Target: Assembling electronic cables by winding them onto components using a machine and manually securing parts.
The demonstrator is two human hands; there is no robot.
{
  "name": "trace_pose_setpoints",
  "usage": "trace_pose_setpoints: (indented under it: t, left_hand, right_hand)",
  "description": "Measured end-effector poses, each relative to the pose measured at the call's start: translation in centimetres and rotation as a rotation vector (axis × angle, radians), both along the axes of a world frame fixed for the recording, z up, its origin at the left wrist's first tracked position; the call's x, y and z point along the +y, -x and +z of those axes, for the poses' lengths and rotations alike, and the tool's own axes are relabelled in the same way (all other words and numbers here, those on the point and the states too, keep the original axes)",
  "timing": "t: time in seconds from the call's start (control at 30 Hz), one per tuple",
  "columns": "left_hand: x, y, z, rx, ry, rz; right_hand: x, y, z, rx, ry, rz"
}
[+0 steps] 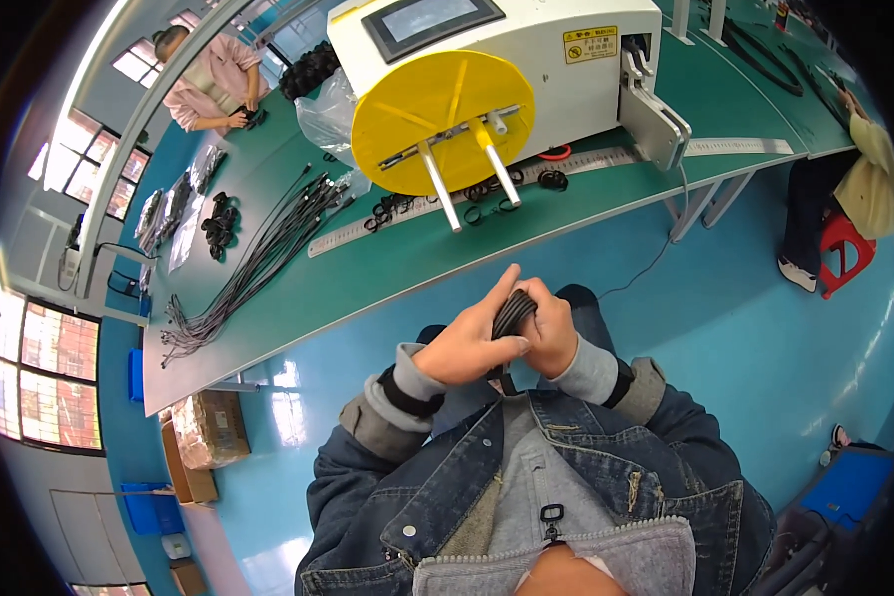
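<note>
In front of my chest, just off the table's near edge, a black cable coil [513,314] is held between my two hands. My left hand [464,341] closes round its left side, with the thumb pressed across the lower part. Around the right side are the bent fingers of my right hand [552,328]. A dark end of the coil hangs below the hands. Beyond them stands a white winding machine [576,89]. Its yellow disc [407,109] carries two rods that point toward me, with no cable wound on them.
Loose dark cables [253,263] lie in a long bunch on the green table [387,273], left of the disc. Small black coils [552,180] sit by a metal ruler [343,236]. A cardboard box [209,432] stands below left. One person works far left, another sits far right.
</note>
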State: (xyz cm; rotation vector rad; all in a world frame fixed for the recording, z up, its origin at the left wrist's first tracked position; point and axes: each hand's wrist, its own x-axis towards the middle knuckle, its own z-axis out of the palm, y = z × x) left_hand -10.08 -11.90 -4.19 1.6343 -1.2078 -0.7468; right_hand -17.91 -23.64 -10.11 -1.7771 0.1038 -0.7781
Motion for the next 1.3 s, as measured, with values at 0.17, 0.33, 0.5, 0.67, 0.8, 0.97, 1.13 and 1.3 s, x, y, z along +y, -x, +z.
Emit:
trace_pose_setpoints:
  t: [0.17,0.33,0.5,0.67,0.8,0.97,1.13,1.3]
  left_hand:
    - [0.4,0.2,-2.2,0.719,-0.306,0.181]
    - [1.3,-0.6,-3.7,0.618,-0.564,0.036]
    - [2.9,-2.1,-6.7,0.477,-0.436,-0.072]
    - [3.1,-3.8,-10.2,0.681,-0.465,0.033]
    - [3.5,-4.3,-8.0,1.082,-0.294,0.058]
    - [3.9,-5.2,-7.6,1.37,0.007,0.057]
    - [3.9,-5.5,-7.9,1.385,0.151,0.105]
    - [2.7,-4.4,-6.7,1.253,0.207,0.271]
  right_hand:
    - [-0.9,-0.5,-2.8,0.276,0.415,0.137]
    - [-1.3,-1.6,-3.5,0.258,0.686,0.299]
    - [-0.6,-2.0,-6.1,0.264,0.528,0.329]
    - [-1.1,-3.3,-5.4,0.311,0.551,0.383]
    - [-6.2,-6.0,0.5,0.223,0.425,0.295]
    - [-10.4,-10.6,-3.2,0.09,0.887,-0.264]
    - [-9.4,-9.6,-2.9,0.21,0.121,-0.102]
    - [-4.0,-4.7,0.7,0.392,-0.685,0.305]
